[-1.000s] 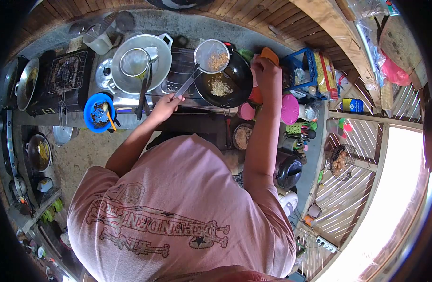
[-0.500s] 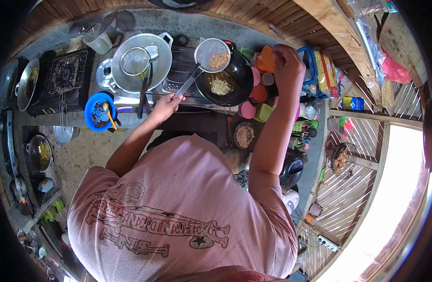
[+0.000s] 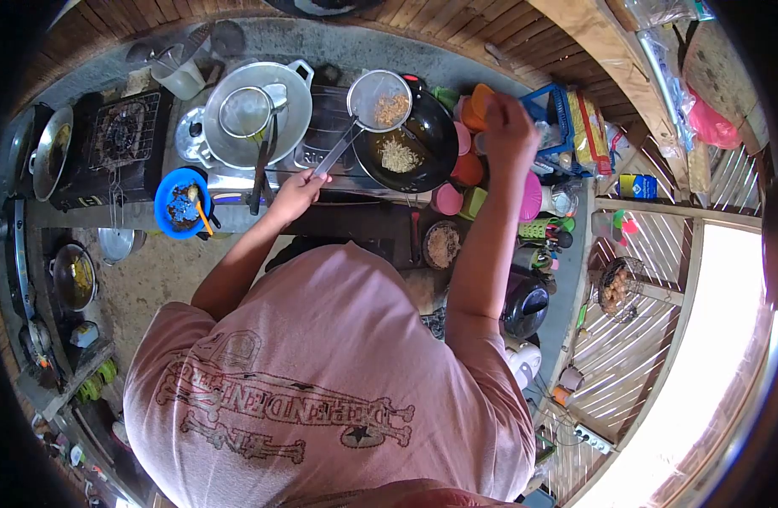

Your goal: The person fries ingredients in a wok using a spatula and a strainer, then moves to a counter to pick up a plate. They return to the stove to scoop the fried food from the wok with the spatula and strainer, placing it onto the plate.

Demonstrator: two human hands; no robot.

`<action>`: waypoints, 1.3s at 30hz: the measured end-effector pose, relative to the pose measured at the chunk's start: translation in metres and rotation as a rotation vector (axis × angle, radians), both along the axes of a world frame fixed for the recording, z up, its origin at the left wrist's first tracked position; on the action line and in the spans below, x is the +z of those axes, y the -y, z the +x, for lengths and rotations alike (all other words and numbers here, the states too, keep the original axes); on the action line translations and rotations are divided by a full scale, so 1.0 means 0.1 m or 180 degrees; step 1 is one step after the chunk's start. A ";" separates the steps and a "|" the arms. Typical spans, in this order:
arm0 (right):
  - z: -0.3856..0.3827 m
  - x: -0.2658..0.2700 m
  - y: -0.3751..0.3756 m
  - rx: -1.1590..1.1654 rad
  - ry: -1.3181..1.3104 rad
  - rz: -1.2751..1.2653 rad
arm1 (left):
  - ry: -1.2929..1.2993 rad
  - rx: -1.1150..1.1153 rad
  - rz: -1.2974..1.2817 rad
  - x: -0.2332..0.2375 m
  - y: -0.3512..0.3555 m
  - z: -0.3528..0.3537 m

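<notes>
Bamboo-walled kitchen with a crowded counter point(image 3: 355, 224). The left hand point(image 3: 297, 190) has its fingers clamped on the handle of a mesh strainer point(image 3: 380, 100), which holds fried bits above the black wok point(image 3: 423, 144) at the counter's far edge. The right hand point(image 3: 509, 127) hovers beside an orange cup point(image 3: 478, 106) toward the right end; it is blurred, so I cannot tell how its fingers are set.
</notes>
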State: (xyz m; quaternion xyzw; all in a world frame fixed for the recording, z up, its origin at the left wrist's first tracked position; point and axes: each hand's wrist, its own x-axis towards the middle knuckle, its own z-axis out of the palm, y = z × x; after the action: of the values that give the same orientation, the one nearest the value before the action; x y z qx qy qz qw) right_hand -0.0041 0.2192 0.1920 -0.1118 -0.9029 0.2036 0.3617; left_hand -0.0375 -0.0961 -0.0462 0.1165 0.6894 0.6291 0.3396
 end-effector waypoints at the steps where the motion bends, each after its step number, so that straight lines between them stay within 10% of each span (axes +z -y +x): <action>1: 0.02 -0.11 0.01 -0.0064 0.0177 -0.0051 | -0.0003 0.0000 0.0001 0.01 0.00 0.00; 4: -0.04 -0.87 -0.28 0.1029 0.0057 0.0621 | 0.0049 0.0030 -0.0010 0.09 0.01 0.01; 10: 0.18 -0.66 -0.11 0.0056 0.0878 -0.0669 | -0.0008 -0.0034 -0.0199 0.10 0.05 0.00; 16: 0.30 -0.41 -0.16 -0.0011 -0.0917 0.0282 | 0.0105 0.0013 -0.0021 -0.03 0.05 -0.02; 22: 0.53 -1.19 -0.04 0.0332 0.0870 0.0253 | -0.0049 0.0010 -0.0151 0.10 0.05 0.00; 39: 1.60 -2.45 -0.70 -0.0962 0.1164 -0.0683 | 0.0036 0.0062 -0.0263 0.22 0.01 0.06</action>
State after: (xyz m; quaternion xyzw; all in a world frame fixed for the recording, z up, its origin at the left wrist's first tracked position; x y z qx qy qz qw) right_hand 0.1557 0.2892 -0.0528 -0.3181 -0.8996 0.2183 0.2048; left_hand -0.0312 -0.0972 -0.0244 0.0922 0.7140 0.6041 0.3418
